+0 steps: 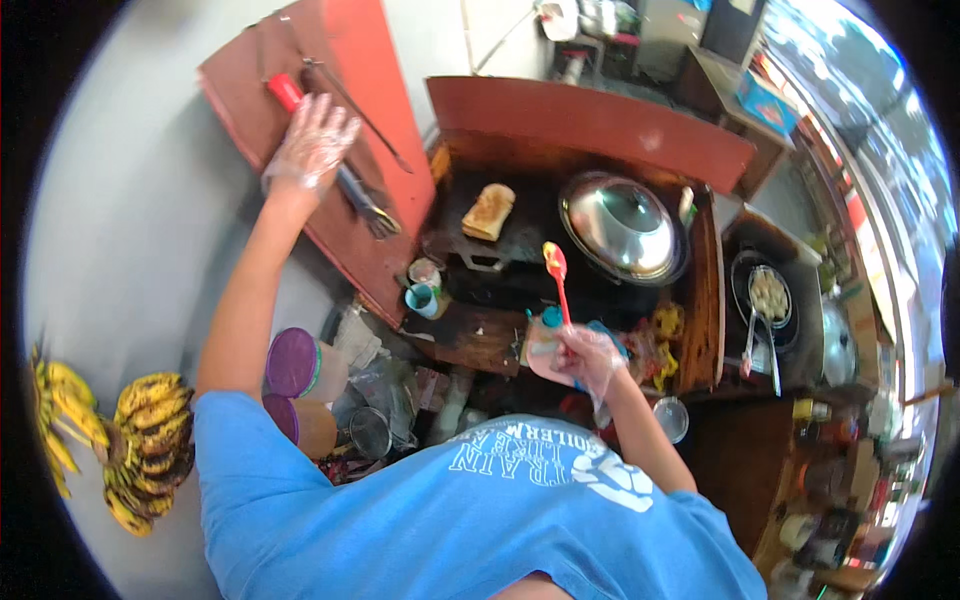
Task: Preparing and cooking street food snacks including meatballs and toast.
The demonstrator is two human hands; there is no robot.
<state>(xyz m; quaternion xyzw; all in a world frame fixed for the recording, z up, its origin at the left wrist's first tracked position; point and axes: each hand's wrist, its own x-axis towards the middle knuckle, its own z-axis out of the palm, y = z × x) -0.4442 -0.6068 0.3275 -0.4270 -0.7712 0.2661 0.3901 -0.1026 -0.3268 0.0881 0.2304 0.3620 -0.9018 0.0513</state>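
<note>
My left hand (315,141), in a clear plastic glove, reaches over a red-handled utensil (360,196) hanging along a red panel (247,90). Its fingers are extended and apart; whether the palm touches the utensil is hidden. In my gloved right hand (589,356) is a red spatula (557,271), pointing up and away from me, with yellow spread on its head. Browned sliced bread (489,212) lies on a dark griddle (457,191), apart from the spatula. Below the right hand sits a pale pink container (541,356), partly covered.
A domed metal lid (621,226) covers a pan at the griddle's right. Light-blue cup (421,300) stands at the front left corner. Farther right, a strainer of food (769,294) rests over a wok. Purple-lidded tubs (292,362) and bananas (150,450) are at left.
</note>
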